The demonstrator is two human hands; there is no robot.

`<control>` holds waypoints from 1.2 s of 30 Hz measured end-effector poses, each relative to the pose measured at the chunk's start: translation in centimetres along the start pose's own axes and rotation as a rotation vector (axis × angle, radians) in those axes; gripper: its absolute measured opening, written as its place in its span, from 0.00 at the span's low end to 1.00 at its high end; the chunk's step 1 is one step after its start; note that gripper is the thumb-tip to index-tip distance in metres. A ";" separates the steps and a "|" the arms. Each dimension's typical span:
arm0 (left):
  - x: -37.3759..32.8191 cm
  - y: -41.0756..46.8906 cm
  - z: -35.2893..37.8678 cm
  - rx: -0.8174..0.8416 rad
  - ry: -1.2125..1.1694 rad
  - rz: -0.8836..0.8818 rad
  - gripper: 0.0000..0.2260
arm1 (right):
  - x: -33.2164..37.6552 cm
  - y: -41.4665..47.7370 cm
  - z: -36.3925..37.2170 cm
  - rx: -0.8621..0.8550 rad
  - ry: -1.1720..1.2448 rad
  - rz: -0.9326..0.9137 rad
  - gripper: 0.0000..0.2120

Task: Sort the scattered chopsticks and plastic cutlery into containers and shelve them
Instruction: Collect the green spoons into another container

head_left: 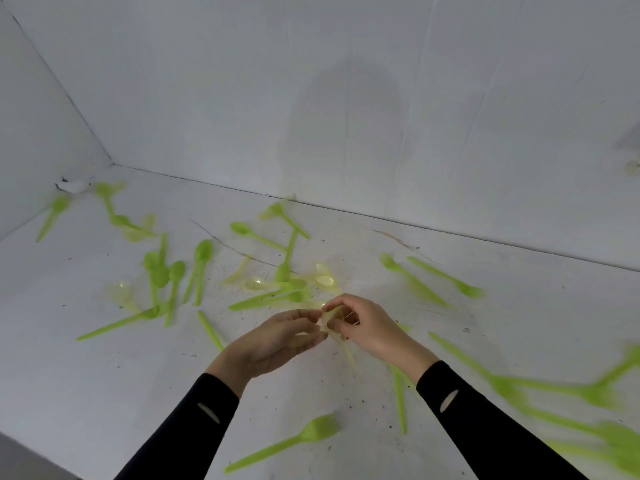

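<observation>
I am in the gathering step, with nothing sorted into a container yet as far as I can see. My right hand has its grip closed on a pale clear piece of plastic cutlery, fingers curled and pinching it just above the bench. My left hand reaches in from the other side, its fingers fairly straight and their tips at the same piece. The blur keeps me from telling whether that grip is pinching it or only touching. I cannot tell whether the piece is a spoon or a fork.

The rest of the task's things lie scattered all around. Green spoons are off to the left, more pale clear spoons sit just beyond my hands, and a green fork lies near me between my sleeves. A smeared heap of green forks is at the far right. I can make out no chopsticks for certain, and no container or shelf is in view.

The next move, I judge, calls for settling the pale piece into one hand. That frees the other to pick up the pale spoons nearby, keeping like with like. I will also have to find where the containers stand before I can put anything down.
</observation>
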State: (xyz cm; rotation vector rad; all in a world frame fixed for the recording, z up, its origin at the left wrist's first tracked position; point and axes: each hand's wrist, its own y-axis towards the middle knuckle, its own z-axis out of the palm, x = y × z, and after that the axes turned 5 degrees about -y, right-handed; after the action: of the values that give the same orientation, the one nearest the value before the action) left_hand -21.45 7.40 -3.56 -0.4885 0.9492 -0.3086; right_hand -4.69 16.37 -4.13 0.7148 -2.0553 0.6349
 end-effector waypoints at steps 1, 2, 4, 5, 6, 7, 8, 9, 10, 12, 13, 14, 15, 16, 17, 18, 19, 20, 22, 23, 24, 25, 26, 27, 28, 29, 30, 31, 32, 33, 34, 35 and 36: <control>-0.2 0.0 -0.6 -0.012 -0.049 0.066 0.16 | 0.3 0.4 0.4 -0.028 0.031 0.016 0.07; -0.4 0.0 -1.0 -0.035 -0.081 0.141 0.14 | 0.5 0.7 0.9 -0.053 0.069 0.030 0.08; -0.4 0.1 -1.8 -0.099 -0.102 0.241 0.11 | 1.3 1.4 2.0 -0.097 0.134 0.049 0.10; -0.6 0.0 -1.9 -0.127 -0.083 0.245 0.13 | 1.7 1.7 2.6 -0.127 0.151 0.056 0.12; -0.7 -0.2 -1.9 -0.140 -0.022 0.227 0.17 | 2.1 2.1 3.2 -0.160 0.160 0.060 0.13; -1.0 -0.3 -2.2 -0.135 0.082 0.200 0.20 | 2.6 2.5 3.9 -0.191 0.159 0.064 0.14; -1.2 -0.5 -2.3 -0.126 0.206 0.186 0.22 | 3.0 2.8 4.6 -0.218 0.142 0.065 0.15; -1.4 -0.6 -2.6 -0.113 0.300 0.192 0.22 | 3.3 3.2 5.2 -0.237 0.114 0.063 0.15; -1.5 -0.7 -2.8 -0.101 0.343 0.206 0.21 | 3.5 3.5 5.8 -0.243 0.081 0.059 0.15; -2.1 -0.7 -3.3 -0.082 0.303 0.213 0.19 | 4.0 4.0 6.5 -0.207 0.040 0.036 0.14; -2.5 -0.7 -3.4 -0.072 0.266 0.206 0.17 | 4.2 4.0 6.6 -0.173 0.047 0.018 0.13; -3.1 -0.6 -3.7 -0.077 0.234 0.202 0.16 | 4.4 4.1 6.5 -0.141 0.081 0.014 0.12; -3.7 -0.4 -4.0 -0.115 0.212 0.208 0.15 | 4.3 4.1 6.3 -0.121 0.127 0.032 0.13; -4.3 -0.1 -4.6 -0.181 0.202 0.227 0.13 | 4.0 4.0 6.1 -0.118 0.154 0.062 0.15; -5.1 0.1 -5.4 -0.260 0.212 0.257 0.11 | 3.3 4.0 6.0 -0.150 0.123 0.092 0.17; -5.7 0.6 -6.4 -0.335 0.234 0.294 0.10 | 2.2 4.1 5.8 -0.213 0.005 0.114 0.18; -6.4 0.9 -7.4 -0.397 0.270 0.328 0.08 | 0.9 4.2 5.7 -0.279 -0.170 0.123 0.17; -7.0 1.2 -8.5 -0.449 0.333 0.360 0.07 | -0.1 4.2 5.6 -0.327 -0.334 0.122 0.15; -8.0 1.9 -10.5 -0.523 0.561 0.410 0.09 | -1.5 4.3 5.8 -0.361 -0.533 0.110 0.16; -8.3 2.4 -11.3 -0.558 0.717 0.424 0.10 | -1.8 4.3 6.0 -0.360 -0.582 0.107 0.17; -8.6 2.9 -12.0 -0.592 0.881 0.436 0.11 | -1.8 4.4 6.2 -0.370 -0.615 0.107 0.17; -8.8 3.4 -12.5 -0.607 1.008 0.451 0.12 | -1.7 4.5 6.4 -0.388 -0.637 0.100 0.16; -8.8 3.9 -12.9 -0.607 1.079 0.466 0.13 | -1.6 4.6 6.5 -0.403 -0.653 0.091 0.15; -8.7 4.3 -13.3 -0.598 1.119 0.467 0.14 | -1.5 4.6 6.6 -0.405 -0.660 0.091 0.14; -8.6 4.7 -13.4 -0.592 1.170 0.438 0.17 | -1.3 4.6 6.6 -0.389 -0.663 0.102 0.13; -8.3 4.9 -13.6 -0.588 1.241 0.393 0.20 | -1.1 4.6 6.6 -0.362 -0.655 0.114 0.11; -8.1 5.1 -13.7 -0.584 1.329 0.338 0.22 | -0.9 4.6 6.5 -0.338 -0.635 0.119 0.09; -7.9 5.4 -13.8 -0.575 1.400 0.299 0.23 | -0.7 4.5 6.4 -0.331 -0.582 0.112 0.07; -7.7 5.5 -13.8 -0.568 1.439 0.267 0.23 | -0.5 4.5 6.1 -0.327 -0.470 0.105 0.04; -7.7 5.7 -13.8 -0.559 1.451 0.258 0.22 | 0.1 4.4 5.7 -0.329 -0.304 0.100 0.04; -7.8 5.8 -13.8 -0.541 1.449 0.271 0.20 | 0.6 4.3 5.1 -0.341 -0.117 0.101 0.06; -7.9 6.1 -13.9 -0.510 1.435 0.308 0.16 | 1.1 4.3 4.4 -0.375 0.040 0.096 0.07; -8.0 6.1 -13.9 -0.474 1.407 0.370 0.12 | 1.5 4.3 3.6 -0.424 0.139 0.098 0.08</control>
State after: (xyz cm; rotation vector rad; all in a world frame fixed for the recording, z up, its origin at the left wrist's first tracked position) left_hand -37.17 12.65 -7.93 -0.4796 2.4841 -0.0386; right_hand -10.37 16.70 -5.44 0.3165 -2.0114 0.2757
